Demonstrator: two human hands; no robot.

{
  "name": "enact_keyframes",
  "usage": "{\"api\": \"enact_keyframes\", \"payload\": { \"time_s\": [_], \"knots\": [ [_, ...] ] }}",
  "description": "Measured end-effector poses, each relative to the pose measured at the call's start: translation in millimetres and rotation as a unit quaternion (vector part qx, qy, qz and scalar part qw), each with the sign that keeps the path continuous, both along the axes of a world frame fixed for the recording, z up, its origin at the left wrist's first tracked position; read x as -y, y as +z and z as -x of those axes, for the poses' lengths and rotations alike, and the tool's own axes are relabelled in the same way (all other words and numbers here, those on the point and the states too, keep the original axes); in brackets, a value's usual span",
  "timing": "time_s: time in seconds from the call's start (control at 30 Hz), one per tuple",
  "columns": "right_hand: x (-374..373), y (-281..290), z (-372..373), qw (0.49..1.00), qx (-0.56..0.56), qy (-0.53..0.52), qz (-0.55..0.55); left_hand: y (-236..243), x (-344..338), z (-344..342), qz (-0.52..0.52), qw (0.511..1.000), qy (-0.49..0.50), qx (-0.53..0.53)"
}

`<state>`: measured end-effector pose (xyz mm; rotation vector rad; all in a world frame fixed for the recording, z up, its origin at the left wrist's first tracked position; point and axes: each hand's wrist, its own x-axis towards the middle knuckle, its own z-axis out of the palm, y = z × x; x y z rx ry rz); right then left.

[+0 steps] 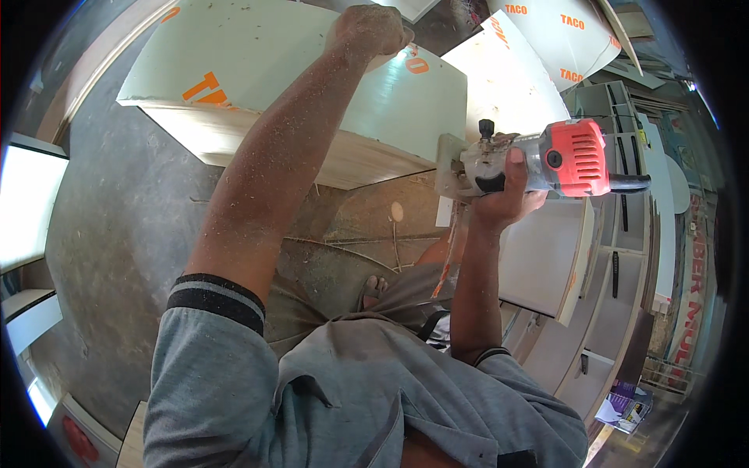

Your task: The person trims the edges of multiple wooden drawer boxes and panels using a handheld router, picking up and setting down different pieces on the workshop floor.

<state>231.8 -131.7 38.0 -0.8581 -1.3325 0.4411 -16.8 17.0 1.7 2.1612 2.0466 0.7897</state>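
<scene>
My right hand [511, 187] is wrapped around the clear-and-grey body of a trim router [538, 160] with a red motor housing. The router lies sideways, its flat base plate [450, 168] against the right end of a white-faced wooden box [406, 101]. On that box's top, near its far edge, my left hand [373, 33] is closed, the fingers curled away from view. Whatever it grips, if anything, is hidden. Sawdust speckles my left forearm. The box's near side shows a bare wood edge.
White film-covered panels [538, 39] stand beyond the box. To the right are a white drawer box [542, 249] and long cabinet frames with dark handles [615, 273]. A purple carton [624, 405] sits lower right. Thin strips [343, 248] lie on the concrete floor by my feet.
</scene>
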Motion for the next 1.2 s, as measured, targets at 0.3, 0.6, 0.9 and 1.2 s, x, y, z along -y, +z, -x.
{"api": "enact_keyframes", "payload": {
  "time_s": [0.3,0.6,0.9,1.2],
  "knots": [
    [-13,1,4,0.999,-0.025,-0.006,0.028,-1,-4,-1,0.054,0.998,0.013,0.023],
    [-44,4,12,0.999,-0.042,0.008,-0.022,16,1,-2,0.124,0.990,0.052,0.052],
    [-78,1,14,0.999,-0.034,0.022,-0.019,18,4,0,0.120,0.988,0.064,0.070],
    [-112,1,22,0.999,-0.023,0.007,-0.034,21,5,1,0.134,0.987,0.054,0.063]
  ]
}}
